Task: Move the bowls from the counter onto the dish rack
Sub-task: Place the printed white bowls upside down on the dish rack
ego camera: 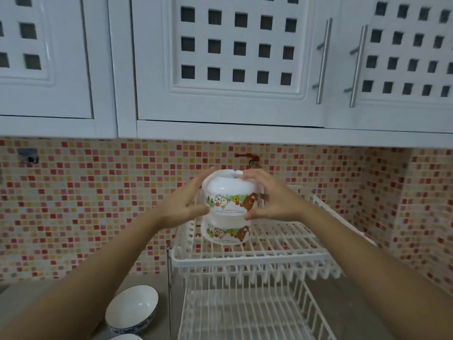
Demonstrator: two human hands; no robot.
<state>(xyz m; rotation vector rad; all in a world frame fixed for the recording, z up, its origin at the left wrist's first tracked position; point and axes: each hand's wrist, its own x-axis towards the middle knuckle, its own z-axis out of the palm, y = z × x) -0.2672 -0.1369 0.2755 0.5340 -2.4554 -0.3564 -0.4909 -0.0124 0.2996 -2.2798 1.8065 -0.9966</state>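
Two white cartoon-bear bowls sit upside down, one stacked on the other, on the upper tier of the white wire dish rack (282, 253). The top bowl (229, 192) is between my hands; the lower bowl (226, 233) rests on the wires. My left hand (186, 202) presses the top bowl's left side and my right hand (272, 200) holds its right side, fingers over the base. On the grey counter at lower left stands a white bowl with a blue patterned outside (132, 307), and the rim of another bowl (126, 337) shows at the bottom edge.
The rack's lower tier (245, 312) holds nothing visible. White cabinets (232, 69) with bar handles hang overhead. A mosaic tile wall (85, 204) runs behind, with a red tap (250, 158) above the bowls.
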